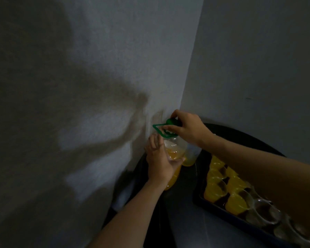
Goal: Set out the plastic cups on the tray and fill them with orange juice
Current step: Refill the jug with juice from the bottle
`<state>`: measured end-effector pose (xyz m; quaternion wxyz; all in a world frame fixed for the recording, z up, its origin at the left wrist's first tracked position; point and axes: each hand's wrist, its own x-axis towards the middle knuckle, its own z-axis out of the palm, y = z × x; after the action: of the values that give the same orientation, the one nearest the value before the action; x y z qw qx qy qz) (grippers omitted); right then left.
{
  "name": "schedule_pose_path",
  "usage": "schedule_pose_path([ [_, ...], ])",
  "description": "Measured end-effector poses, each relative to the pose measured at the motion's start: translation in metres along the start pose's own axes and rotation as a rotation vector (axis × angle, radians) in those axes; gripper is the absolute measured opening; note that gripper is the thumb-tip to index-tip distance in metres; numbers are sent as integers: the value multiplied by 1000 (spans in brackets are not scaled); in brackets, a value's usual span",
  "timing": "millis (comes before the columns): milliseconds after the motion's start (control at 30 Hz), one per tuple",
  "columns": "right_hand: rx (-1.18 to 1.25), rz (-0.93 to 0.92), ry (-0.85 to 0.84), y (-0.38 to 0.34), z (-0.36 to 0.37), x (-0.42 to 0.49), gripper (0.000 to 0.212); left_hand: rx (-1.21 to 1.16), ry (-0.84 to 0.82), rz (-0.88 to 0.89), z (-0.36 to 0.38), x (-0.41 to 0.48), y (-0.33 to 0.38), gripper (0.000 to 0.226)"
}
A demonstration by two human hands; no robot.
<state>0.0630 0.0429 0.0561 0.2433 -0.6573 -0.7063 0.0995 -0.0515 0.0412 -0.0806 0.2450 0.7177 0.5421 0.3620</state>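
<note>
A person is standing at a dark round table point(243, 140) in the corner of a grey wall point(97, 68). In the middle of the frame, the left hand point(159, 161) is wrapping its fingers round the side of a clear juice bottle point(175, 145). The right hand point(188, 129) is pinching the green cap point(171, 121) on top, just above a green carry handle point(157, 128). Any writing on the bottle is too blurry to read. At the lower right, a dark tray point(213, 205) is holding cups with orange juice point(234, 203) and clear cups point(261, 210) nearer the frame's edge.
</note>
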Motion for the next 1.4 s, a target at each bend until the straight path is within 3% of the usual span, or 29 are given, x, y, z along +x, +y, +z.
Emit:
schedule_pose_path([
  [367,-357,-256,-343,-13,-40,12,41,21,-6,3,-6,0,6,117],
  [467,-389,-271,-322,-14,-38,10,47,21,-22,10,-5,-2,5,116],
  [600,-480,-133,-202,-11,-28,10,70,35,-6,13,-5,-2,5,116],
  [733,-572,-131,-140,-14,-23,12,48,-23,23,-1,-6,-3,6,109],
  [867,-469,-201,-202,-11,-27,12,36,-32,27,12,-7,-4,6,107],
  [1167,-311,-231,-275,-10,-43,17,37,-13,-21,-17,-7,-3,6,111],
  [1233,-242,-192,-184,-16,-49,12,37,4,-22,-15,-8,-3,7,112],
  [1400,210,70,193,-16,-32,-36,37,42,-7,8,-8,-3,6,115],
])
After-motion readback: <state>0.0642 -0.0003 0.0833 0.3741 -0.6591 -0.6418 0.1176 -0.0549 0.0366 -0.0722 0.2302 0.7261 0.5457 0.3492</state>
